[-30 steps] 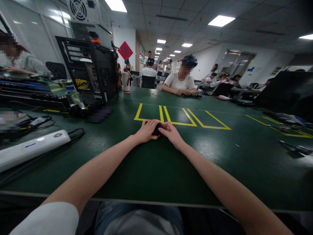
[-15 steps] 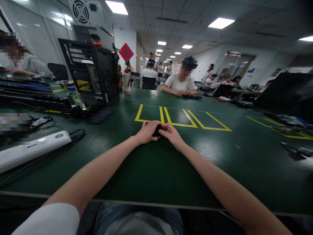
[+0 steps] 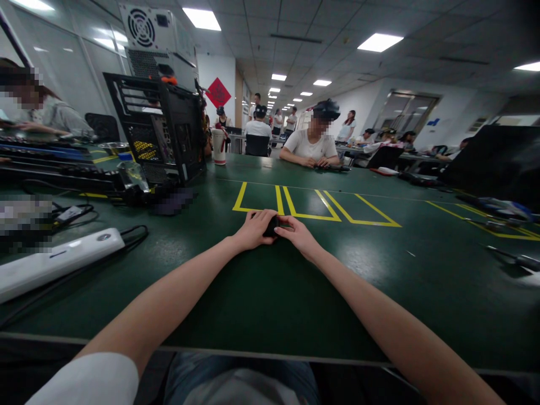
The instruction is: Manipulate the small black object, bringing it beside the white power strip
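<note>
A small black object (image 3: 271, 226) sits low over the green table (image 3: 236, 298), mostly covered by my fingers, so its kind is not clear. My left hand (image 3: 255, 229) is wrapped round its left side and top. From the right, my right hand (image 3: 297, 233) closes on its edge, thumb and fingertips against it. Just beyond both hands are yellow tape outlines (image 3: 312, 216) on the tabletop.
At the left stand an open black computer case (image 3: 169, 126) with a power supply (image 3: 154, 34) on top, a white power strip (image 3: 80, 256) and cables. A cup (image 3: 219, 146) is near the case. Across the table sits a person (image 3: 310, 143). Tools (image 3: 514, 259) lie right.
My right fingers have shifted slightly on the black object's edge. Both hands stay in nearly the same place, and the whole view has tilted a little.
</note>
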The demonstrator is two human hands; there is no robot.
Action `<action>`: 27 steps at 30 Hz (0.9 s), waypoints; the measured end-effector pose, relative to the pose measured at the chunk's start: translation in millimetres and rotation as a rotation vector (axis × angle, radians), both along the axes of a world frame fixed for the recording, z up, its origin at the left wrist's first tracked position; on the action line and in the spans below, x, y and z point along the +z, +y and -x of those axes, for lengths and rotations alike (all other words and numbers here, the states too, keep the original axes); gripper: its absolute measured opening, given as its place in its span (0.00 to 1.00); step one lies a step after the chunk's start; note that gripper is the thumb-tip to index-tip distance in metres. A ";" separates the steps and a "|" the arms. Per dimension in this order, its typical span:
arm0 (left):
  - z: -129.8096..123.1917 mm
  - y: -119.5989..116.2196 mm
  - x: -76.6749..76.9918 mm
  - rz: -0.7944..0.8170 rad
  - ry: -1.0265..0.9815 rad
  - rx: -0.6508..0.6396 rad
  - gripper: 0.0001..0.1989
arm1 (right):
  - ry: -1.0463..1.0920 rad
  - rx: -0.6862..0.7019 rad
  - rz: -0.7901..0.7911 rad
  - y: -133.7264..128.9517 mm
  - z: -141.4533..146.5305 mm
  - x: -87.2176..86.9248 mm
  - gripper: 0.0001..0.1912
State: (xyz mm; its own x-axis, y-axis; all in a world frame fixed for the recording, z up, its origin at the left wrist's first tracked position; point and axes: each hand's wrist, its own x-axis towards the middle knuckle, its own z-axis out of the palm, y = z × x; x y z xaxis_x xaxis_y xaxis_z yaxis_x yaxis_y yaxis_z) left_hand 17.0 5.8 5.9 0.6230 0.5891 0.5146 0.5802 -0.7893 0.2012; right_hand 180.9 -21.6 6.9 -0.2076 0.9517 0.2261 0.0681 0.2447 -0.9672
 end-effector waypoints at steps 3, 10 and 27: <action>-0.2 0.3 -0.7 -0.006 -0.008 -0.007 0.30 | 0.022 0.039 -0.018 -1.9 0.3 0.0 0.18; -1.3 1.7 -2.1 -0.004 -0.011 0.010 0.30 | 0.005 -0.020 -0.108 -1.6 2.3 -4.3 0.11; -1.4 0.5 -1.3 -0.008 -0.020 -0.002 0.29 | 0.009 -0.009 -0.062 -0.3 -0.2 -5.6 0.14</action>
